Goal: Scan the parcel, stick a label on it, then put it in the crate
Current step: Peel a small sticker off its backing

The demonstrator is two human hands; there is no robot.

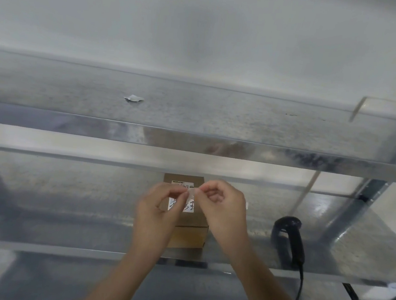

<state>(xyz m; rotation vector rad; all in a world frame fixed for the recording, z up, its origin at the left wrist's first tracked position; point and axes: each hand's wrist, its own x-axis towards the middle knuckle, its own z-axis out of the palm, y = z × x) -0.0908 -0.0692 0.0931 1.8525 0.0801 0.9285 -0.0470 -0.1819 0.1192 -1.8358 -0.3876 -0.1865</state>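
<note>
A small brown cardboard parcel [189, 235] stands on the middle metal shelf [62, 208], with a white printed sticker on its top. Both my hands hover just above it. My left hand [158, 209] and my right hand [222, 207] pinch the two ends of a small white label [191, 193] between thumbs and fingertips. The label is blurred and held over the parcel's top. A black handheld barcode scanner [288, 239] lies on the same shelf to the right, its cable hanging over the front edge. No crate is in view.
An upper metal shelf [196, 115] runs across above, with a scrap of white paper [133, 98] on it. A metal upright [358, 207] stands at the right. Something white with a dark edge [377, 296] sits low at the right, below the shelf.
</note>
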